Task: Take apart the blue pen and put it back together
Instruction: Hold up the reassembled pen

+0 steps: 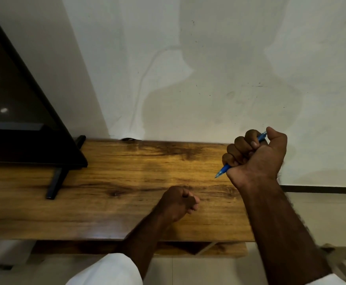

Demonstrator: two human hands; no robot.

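Right hand (256, 155) fisted tight round the blue pen (222, 171), raised above the wooden table (110, 194), tip poking down-left. Left hand (178, 202) curled shut, seemingly holding nothing. Dark TV (14, 99) on stand at left, pale wall (188, 68) behind.

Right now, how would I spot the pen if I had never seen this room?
Find the long wooden table against the pale wall. Above its right end a right hand is raised in a fist. The blue pen runs through that fist, its tip poking out below towards the table; it is the only blue thing here.
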